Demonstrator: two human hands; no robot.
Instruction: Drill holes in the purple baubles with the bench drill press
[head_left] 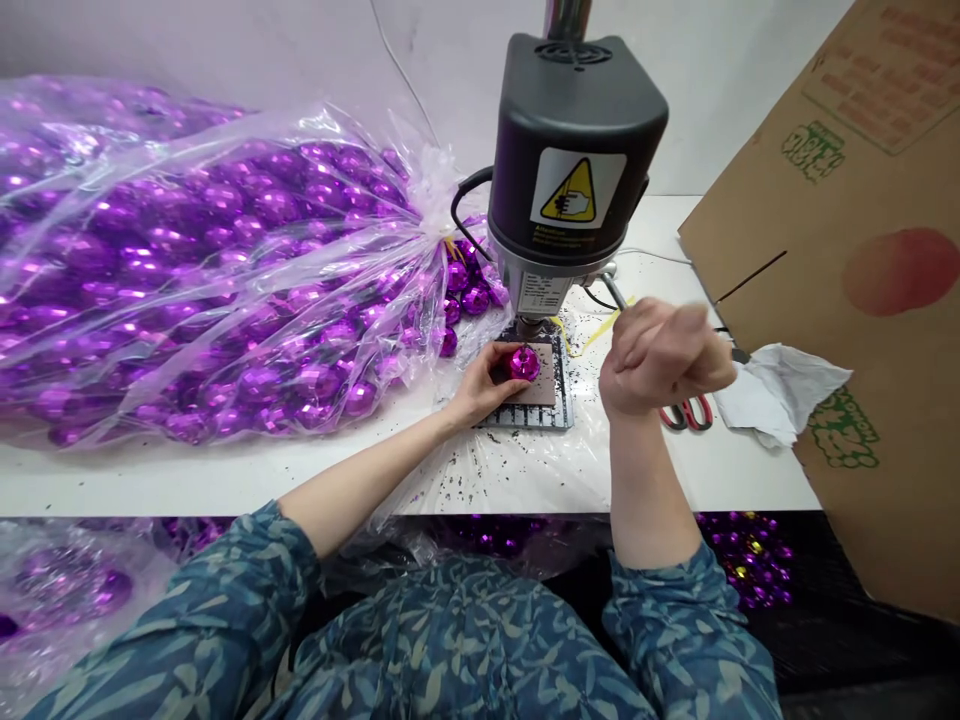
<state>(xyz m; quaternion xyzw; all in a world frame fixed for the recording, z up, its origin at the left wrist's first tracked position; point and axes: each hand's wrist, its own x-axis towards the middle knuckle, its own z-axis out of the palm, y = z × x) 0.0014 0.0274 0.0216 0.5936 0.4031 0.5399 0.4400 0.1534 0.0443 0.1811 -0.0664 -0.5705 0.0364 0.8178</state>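
Between the thumb and fingers of my left hand [484, 385] is a shiny purple faceted ball [524, 364]. It rests on a flat tan board [541, 388] on the slotted metal base [564, 415] of a bench drill press [574, 130]. The drill's chuck [529, 326] is directly above the ball; whether a bit touches it I cannot make out. My right hand [664, 355] is raised to the right of the machine, closed around the end of its metal lever [613, 290]. The lever's grip is hidden in my fist.
A large clear bag [225, 280] of purple balls fills the left side, with loose balls [472, 298] by its tied neck. Red-handled scissors [686, 413], white paper [780, 390] and a cardboard box [847, 280] are on the right. Dark shavings litter the white table [660, 480]. More balls [750, 560] lie below.
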